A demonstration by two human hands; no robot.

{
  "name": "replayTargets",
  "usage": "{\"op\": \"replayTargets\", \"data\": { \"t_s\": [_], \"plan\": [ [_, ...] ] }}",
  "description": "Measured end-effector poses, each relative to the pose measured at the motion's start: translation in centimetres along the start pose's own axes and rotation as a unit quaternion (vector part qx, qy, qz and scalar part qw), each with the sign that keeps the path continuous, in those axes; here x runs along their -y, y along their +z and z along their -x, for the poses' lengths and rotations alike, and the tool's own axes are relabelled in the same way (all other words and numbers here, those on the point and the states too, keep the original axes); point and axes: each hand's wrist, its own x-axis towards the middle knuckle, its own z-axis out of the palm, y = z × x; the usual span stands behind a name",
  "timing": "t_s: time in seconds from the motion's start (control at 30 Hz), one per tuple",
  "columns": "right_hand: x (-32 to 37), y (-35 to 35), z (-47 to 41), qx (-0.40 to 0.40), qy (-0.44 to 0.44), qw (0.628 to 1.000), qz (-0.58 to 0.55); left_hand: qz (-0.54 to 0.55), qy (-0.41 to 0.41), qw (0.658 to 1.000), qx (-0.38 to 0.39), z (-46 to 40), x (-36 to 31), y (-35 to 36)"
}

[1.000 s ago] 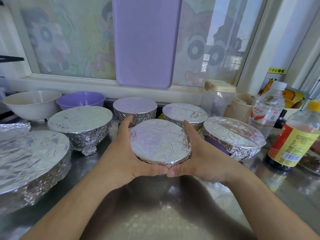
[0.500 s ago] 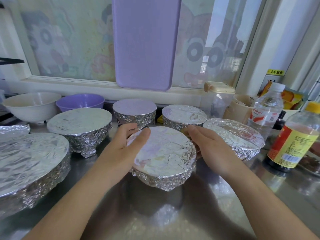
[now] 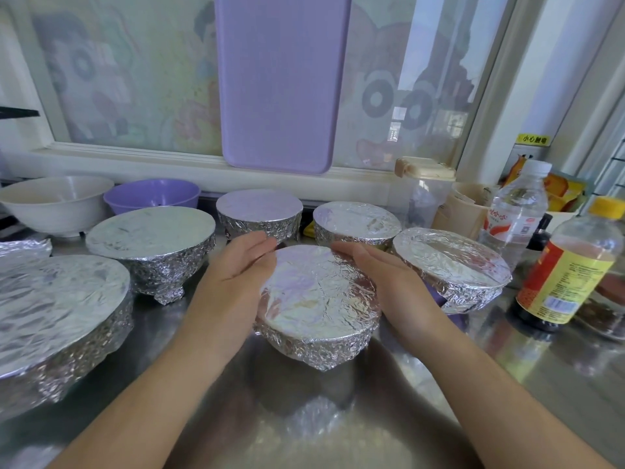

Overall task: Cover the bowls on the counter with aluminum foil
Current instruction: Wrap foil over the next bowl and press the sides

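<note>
Foil-wrapped bowl (image 3: 318, 306) sat on the steel counter (image 3: 422, 418), between my hands. My left hand (image 3: 233, 282) lay flat against its left side, fingers straight; my right hand (image 3: 389, 282) rested likewise on its right, with more wrapped bowls (image 3: 148, 245) around.

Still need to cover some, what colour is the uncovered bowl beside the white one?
Purple, seen in the head view.

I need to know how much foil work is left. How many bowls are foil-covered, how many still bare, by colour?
Foil-covered bowls: 6, e.g. the one between the hands
Bare white bowl: 1
Bare purple bowl: 1
Total: 8 bowls
</note>
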Motion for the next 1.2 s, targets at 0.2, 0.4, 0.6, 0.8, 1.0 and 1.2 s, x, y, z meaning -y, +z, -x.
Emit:
{"op": "replayTargets", "data": {
  "t_s": [0.2, 0.4, 0.6, 0.8, 1.0, 1.2],
  "plan": [
    [0.3, 0.3, 0.2, -0.012, 0.023, 0.999, -0.018, -0.007, -0.031, 0.999, -0.027, -0.1, 1.2, 0.6],
    [0.7, 1.5, 1.2, -0.022, 0.075, 0.984, -0.159, 0.065, -0.051, 0.995, -0.047, 0.3, 1.0, 1.4],
    [0.5, 2.4, 1.5, -0.065, 0.113, 0.951, -0.279, 0.132, -0.066, 0.986, -0.08, 0.6, 0.6, 2.1],
    [0.6, 2.6, 1.6, -0.083, 0.12, 0.946, -0.29, 0.181, -0.079, 0.977, -0.084, 0.7, 0.8, 2.4],
    [0.8, 2.0, 1.1, -0.037, 0.129, 0.945, -0.299, 0.148, -0.09, 0.982, -0.081, 0.1, 0.6, 1.9],
    [0.1, 2.1, 1.2, -0.039, 0.125, 0.933, -0.336, 0.163, -0.112, 0.978, -0.063, 0.8, 0.3, 1.9]
  ]
}}
